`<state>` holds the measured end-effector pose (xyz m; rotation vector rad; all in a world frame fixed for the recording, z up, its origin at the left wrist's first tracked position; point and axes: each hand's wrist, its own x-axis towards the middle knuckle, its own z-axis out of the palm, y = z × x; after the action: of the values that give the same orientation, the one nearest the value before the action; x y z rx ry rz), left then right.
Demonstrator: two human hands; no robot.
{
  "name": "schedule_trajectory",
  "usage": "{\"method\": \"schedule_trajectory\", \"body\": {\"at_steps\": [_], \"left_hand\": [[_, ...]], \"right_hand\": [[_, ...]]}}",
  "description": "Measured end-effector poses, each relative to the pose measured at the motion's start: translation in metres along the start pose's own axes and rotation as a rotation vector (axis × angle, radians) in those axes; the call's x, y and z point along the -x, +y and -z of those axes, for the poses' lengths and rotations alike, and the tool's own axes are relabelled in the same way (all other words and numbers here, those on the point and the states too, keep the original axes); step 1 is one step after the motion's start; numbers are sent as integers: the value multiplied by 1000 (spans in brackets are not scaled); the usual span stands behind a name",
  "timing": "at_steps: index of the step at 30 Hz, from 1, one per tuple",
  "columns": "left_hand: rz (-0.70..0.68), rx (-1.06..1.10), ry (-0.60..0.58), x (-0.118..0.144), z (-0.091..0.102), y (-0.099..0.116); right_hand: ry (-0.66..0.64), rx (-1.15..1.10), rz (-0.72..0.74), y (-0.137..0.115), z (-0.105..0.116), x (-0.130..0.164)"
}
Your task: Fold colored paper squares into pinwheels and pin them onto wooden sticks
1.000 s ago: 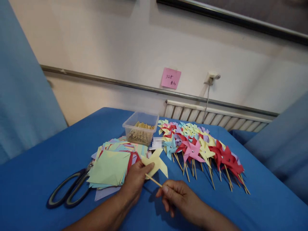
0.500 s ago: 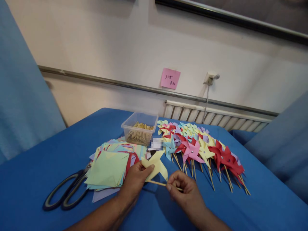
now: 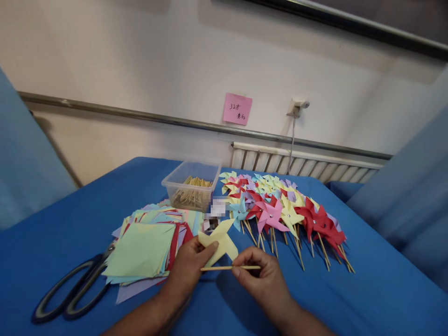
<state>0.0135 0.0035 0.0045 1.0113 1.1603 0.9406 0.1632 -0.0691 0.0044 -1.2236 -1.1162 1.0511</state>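
Observation:
Between the thumb and fingers of my left hand [image 3: 194, 261] is a pale yellow paper pinwheel [image 3: 224, 242], its blades spread upward. My right hand [image 3: 261, 270] pinches a thin wooden stick [image 3: 219, 268] near its middle. The stick lies nearly level just below the pinwheel, its left end close to my left hand; I cannot tell whether it touches the paper. Left of my hands sits a stack of coloured paper squares [image 3: 143, 249], with pale green on top. Several finished pinwheels [image 3: 271, 215] on sticks lie in rows to the right.
A clear plastic box [image 3: 191, 200] of wooden sticks stands behind the paper stack. Large scissors [image 3: 75, 291] lie at the left. A small dark box [image 3: 211, 225] is partly hidden behind the pinwheel. The blue-covered table [image 3: 140, 172] reaches toward a wall with a radiator [image 3: 276, 158].
The stick has gone from slanting to nearly level, and its left end now shows in front of the pinwheel. The camera view has shifted slightly, moving most things left.

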Motion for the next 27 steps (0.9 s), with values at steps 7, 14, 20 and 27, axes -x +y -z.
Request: {"method": "schedule_trajectory", "body": {"at_steps": [7, 14, 20, 27], "left_hand": [[-12, -11, -34, 2, -5, 1], [23, -23, -20, -3, 2, 1], [4, -25, -13, 0, -4, 0], [-56, -123, -34, 1, -2, -3]], "right_hand": [[-15, -237, -90, 9, 0, -5], [5, -318, -163, 13, 4, -7], [3, -420, -160, 20, -3, -9], [-17, -271, -87, 15, -8, -8]]}}
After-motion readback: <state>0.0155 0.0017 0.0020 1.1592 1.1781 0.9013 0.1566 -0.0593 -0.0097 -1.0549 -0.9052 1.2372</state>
